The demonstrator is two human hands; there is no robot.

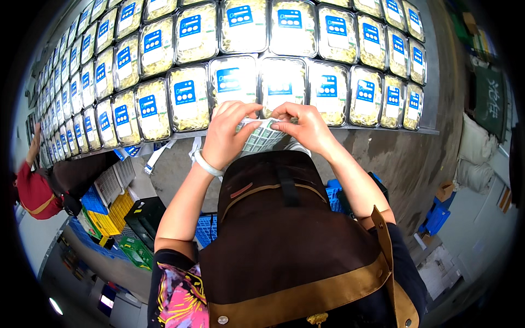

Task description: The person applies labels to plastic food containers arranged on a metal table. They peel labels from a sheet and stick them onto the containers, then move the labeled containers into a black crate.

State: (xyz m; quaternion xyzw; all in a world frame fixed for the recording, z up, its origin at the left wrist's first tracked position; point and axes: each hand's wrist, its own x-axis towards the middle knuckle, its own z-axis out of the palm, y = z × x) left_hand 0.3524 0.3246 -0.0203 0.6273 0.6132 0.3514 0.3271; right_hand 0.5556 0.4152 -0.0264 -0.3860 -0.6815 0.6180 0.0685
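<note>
A sheet of small green-and-white stickers [262, 138] hangs in front of my apron, at the near edge of the table. My left hand [229, 133] grips its left side, the thumb lying over the printed face. On the right, my right hand [307, 126] pinches the upper corner between thumb and fingers. Just beyond my fingertips stand clear plastic trays of bean sprouts [189, 112], set in rows. Each bears a blue-and-white label. The tray [283, 69] straight ahead is washed out by glare. The sheet's lower part is hidden behind the apron [295, 246].
The trays rest on a metal table [430, 110]. Another person in a red top [37, 192] is at the table's far left. Yellow crates [107, 217], green crates [137, 251] and blue crates [206, 229] stand on the floor. White sacks [475, 139] lie at the right.
</note>
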